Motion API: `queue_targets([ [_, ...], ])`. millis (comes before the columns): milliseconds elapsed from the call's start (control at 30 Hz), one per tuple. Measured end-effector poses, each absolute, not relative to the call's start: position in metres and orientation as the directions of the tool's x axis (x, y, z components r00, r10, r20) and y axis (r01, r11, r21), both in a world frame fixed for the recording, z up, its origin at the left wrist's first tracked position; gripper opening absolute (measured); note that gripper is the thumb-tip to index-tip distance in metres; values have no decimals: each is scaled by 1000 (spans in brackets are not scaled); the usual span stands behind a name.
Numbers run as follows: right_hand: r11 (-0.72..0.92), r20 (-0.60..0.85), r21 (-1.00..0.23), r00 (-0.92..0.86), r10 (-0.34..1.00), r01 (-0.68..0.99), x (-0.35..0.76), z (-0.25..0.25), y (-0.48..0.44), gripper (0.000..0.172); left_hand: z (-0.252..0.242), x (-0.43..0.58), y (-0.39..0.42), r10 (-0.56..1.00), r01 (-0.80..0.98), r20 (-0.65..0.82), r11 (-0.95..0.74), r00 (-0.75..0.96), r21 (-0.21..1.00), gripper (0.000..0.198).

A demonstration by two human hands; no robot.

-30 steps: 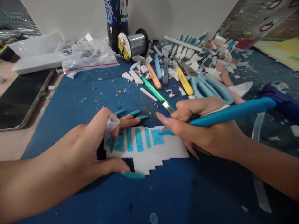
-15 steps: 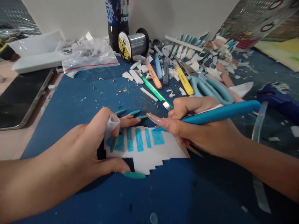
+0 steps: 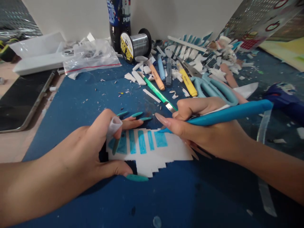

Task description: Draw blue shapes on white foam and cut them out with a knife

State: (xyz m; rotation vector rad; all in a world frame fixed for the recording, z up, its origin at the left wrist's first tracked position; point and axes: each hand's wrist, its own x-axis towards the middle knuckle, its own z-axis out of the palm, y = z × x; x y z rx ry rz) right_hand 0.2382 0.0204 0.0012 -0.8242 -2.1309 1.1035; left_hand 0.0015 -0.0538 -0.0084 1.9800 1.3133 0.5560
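Note:
A white cut-out sheet with several blue coloured bars lies on the blue mat. My left hand rests on its left end, fingers spread and pressing it flat; a small clear cap sits on the index fingertip. My right hand is closed round a blue marker, its tip touching the top right edge of the sheet beside the rightmost blue bar.
Beyond the hands lie markers, a green craft knife, light blue scissors, white paper scraps, a wire spool, a dark bottle and a plastic bag. A dark tablet lies at left.
My right hand with the marker shifted left along the sheet's top edge, then slightly back right. My left hand and the sheet stayed put.

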Motion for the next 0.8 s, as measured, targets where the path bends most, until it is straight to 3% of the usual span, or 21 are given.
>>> queue_targets([
  [500,463,223,-832,-581,783,305,240,3,19,45,-16,0,-52,899,567,95,-348,427,747,46],
  [800,448,255,-866,-572,779,223,241,1,18,46,-18,-2,-51,885,583,157,-412,438,701,53],
])
